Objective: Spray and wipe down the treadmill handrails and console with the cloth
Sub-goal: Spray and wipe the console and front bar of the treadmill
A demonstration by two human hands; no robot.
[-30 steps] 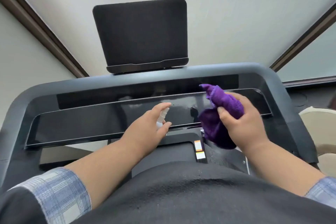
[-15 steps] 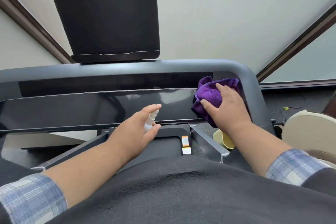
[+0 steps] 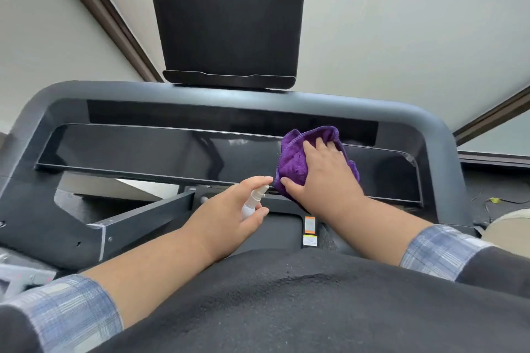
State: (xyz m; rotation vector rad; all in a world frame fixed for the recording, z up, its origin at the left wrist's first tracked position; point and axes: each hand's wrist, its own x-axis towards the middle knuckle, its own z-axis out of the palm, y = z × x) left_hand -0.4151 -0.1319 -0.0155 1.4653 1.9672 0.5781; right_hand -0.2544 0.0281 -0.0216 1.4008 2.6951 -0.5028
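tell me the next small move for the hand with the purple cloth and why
Probably slide the right hand and the purple cloth leftward along the glossy console panel. The cloth is pressed flat on the panel right of its centre, and the long stretch to the left lies uncovered. The left hand holds the spray bottle just below, clear of that path.

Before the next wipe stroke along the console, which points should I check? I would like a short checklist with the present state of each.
1. Purple cloth lies flat against the glossy console panel: ok.
2. Right hand presses the cloth with spread fingers: ok.
3. Left hand holds the spray bottle clear of the cloth: ok.
4. Panel to the left of the cloth free of obstacles: ok.
5. Panel wet enough to wipe: cannot tell.
6. Liquid left in the bottle: cannot tell.
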